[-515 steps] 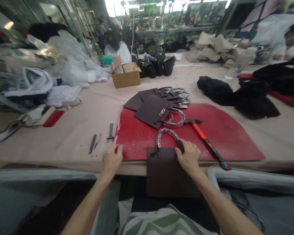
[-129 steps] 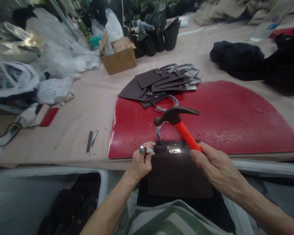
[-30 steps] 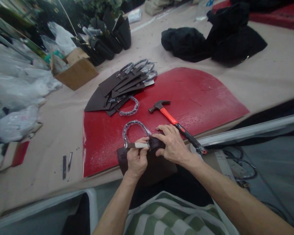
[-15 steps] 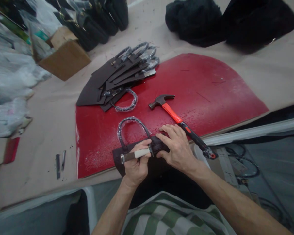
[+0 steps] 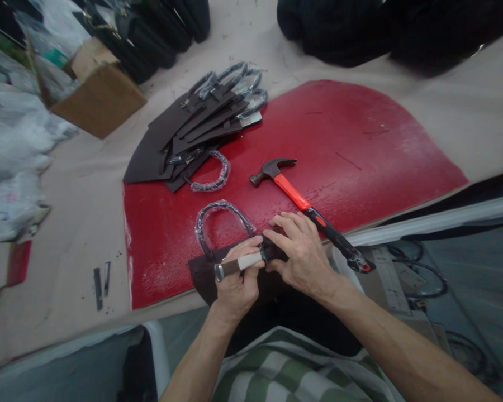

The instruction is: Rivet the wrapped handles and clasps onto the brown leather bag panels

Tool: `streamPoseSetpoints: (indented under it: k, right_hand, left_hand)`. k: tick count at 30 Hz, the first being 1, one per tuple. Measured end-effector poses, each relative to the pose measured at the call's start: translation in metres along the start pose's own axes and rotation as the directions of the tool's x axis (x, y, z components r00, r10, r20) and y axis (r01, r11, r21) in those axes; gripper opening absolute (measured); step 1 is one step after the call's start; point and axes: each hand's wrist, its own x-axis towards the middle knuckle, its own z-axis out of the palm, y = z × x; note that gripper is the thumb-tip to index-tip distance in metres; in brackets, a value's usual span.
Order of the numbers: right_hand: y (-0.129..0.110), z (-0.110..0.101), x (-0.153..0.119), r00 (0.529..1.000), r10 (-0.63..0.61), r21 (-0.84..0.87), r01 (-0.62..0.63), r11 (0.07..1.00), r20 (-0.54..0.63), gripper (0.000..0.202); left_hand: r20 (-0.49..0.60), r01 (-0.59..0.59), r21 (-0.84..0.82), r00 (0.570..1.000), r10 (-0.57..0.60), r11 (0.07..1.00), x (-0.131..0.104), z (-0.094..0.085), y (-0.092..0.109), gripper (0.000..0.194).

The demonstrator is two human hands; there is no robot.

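My left hand [image 5: 238, 293] is closed around a hand tool [image 5: 250, 260] with a brown-and-white handle and a round metal cap. Its working end points toward my right hand [image 5: 304, 259] and is hidden at the leather. Under both hands, at the table's front edge, lies a dark leather bag piece [image 5: 202, 274], bent over the edge. A plastic-wrapped loop handle [image 5: 199, 224] rises from it. The fingers of my right hand are curled over the right end of the piece, gripping it. Just beyond that hand rests a claw hammer [image 5: 292, 192] with an orange-and-black handle.
The work lies on a red board [image 5: 339, 134]. Dark leather pieces [image 5: 151, 151] with wrapped handles are stacked at its back left. Two small metal tools [image 5: 98, 289] lie left. Further off are a cardboard box [image 5: 103, 100], dark bags [image 5: 151, 39] and black fabric [image 5: 339, 33].
My left hand and its tool have moved slightly right, closer to my right hand. The right hand keeps its grip on the leather. The whole view has shifted a little.
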Motion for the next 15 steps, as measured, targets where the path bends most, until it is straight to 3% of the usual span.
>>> streamPoseSetpoints:
  k: [15]
  right_hand:
    - [0.0015,0.0,-0.0015,1.0,-0.002,0.018,0.002,1.0,-0.001,0.053]
  left_hand:
    - [0.017,-0.094,0.235,0.996,0.093,0.968,0.0036,0.0086,0.0021,0.015]
